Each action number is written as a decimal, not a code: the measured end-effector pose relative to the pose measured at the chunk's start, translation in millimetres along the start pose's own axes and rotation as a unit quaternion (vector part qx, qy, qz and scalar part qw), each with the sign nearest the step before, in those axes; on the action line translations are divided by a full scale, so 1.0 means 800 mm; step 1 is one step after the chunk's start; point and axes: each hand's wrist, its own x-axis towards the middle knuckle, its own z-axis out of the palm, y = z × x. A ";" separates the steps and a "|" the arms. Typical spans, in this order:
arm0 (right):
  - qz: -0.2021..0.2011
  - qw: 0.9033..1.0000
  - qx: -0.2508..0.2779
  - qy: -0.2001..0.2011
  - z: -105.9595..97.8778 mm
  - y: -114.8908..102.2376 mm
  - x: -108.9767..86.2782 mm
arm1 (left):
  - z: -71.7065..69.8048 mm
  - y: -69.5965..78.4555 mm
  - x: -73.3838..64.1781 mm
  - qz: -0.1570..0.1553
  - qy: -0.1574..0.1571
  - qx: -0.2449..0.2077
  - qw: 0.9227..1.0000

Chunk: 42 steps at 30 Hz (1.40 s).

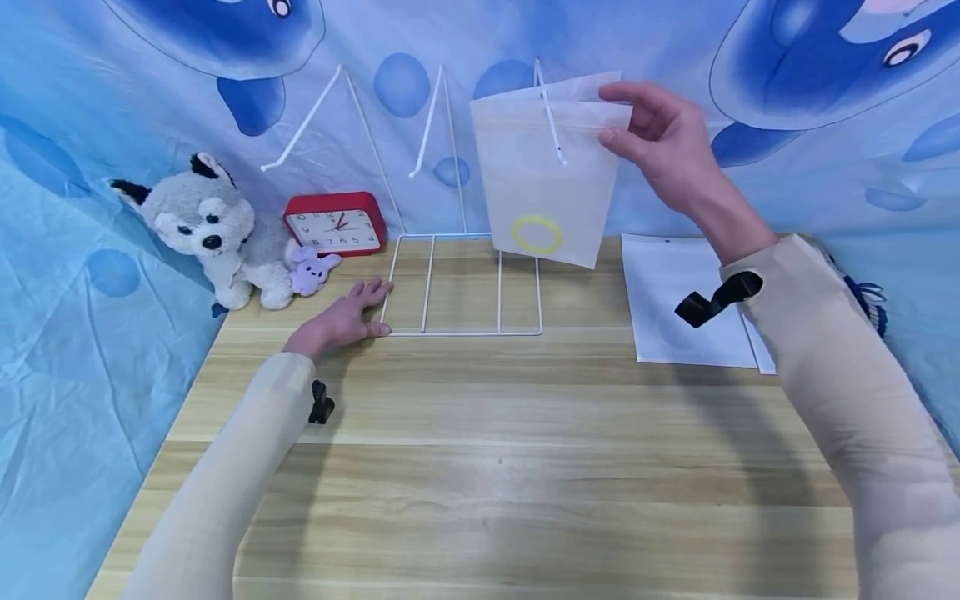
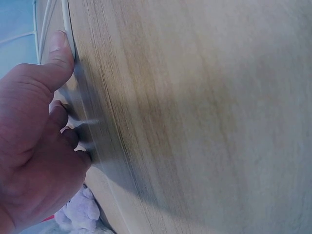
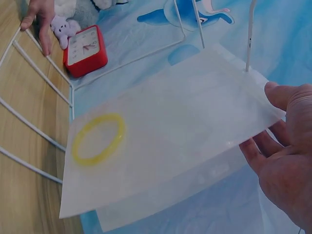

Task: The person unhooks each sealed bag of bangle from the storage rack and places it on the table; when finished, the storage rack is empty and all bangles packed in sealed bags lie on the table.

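A white wire rack [image 1: 465,334] stands on the table, with three bent prongs rising at its back. From the right prong hangs a whitish translucent bag [image 1: 525,175] with a yellow ring [image 1: 537,235] near its lower edge. A second pale sheet or bag [image 3: 161,204] lies behind it. My right hand [image 1: 663,150] holds the bag's upper right edge, thumb in front and fingers behind. My left hand [image 1: 345,317] rests on the left side of the rack's base, thumb [image 2: 59,48] touching the wire and the other fingers spread along the side bar.
Left of the rack sit a husky plush toy [image 1: 225,225], a small purple plush [image 1: 311,271] and a red clock [image 1: 335,223]. White sheets or flat bags [image 1: 686,308] lie on the table [image 1: 495,483] at the right. A blue patterned cloth [image 1: 60,350] hangs behind and at the sides.
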 end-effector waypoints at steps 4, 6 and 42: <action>-0.006 1.000 -0.010 0.003 0.007 -0.003 0.007 | 0.001 0.000 0.001 0.001 0.001 0.001 1.000; -0.008 1.000 -0.011 0.002 0.010 -0.004 0.011 | 0.001 0.000 0.001 0.003 0.002 0.001 1.000; 0.010 0.999 0.033 0.023 0.024 -0.021 -0.017 | 0.003 -0.006 0.001 0.004 0.003 -0.001 1.000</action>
